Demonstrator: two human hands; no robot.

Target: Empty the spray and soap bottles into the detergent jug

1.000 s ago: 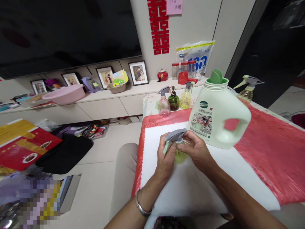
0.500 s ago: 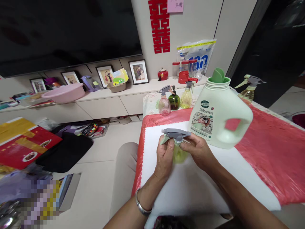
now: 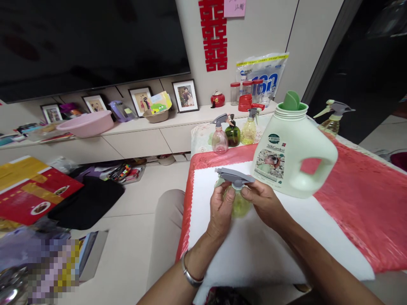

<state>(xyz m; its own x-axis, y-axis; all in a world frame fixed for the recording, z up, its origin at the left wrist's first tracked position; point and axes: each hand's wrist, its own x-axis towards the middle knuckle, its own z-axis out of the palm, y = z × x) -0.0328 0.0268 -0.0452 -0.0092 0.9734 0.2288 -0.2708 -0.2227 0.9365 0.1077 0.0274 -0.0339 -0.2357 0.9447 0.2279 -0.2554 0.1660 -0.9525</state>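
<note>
Between my hands is a small spray bottle with a clear yellowish body and a grey trigger head. My left hand is closed on its neck from the left, the thumb just under the head. From the other side my right hand pinches the collar, its fingertips partly hidden behind the bottle. The bottle is above a white cloth. Close to my right hand stands a large pale green jug, uncapped, with a green scoop-like piece in its mouth.
Behind the cloth stand a pink spray bottle, a dark green pump bottle and a yellow spray bottle. Another spray bottle is behind the jug. Red plastic sheeting covers the table. A low cabinet runs along the wall.
The nozzle end of the trigger head has tipped up slightly, and the head now slants down to the right. My left fingers have shifted a little on the neck.
</note>
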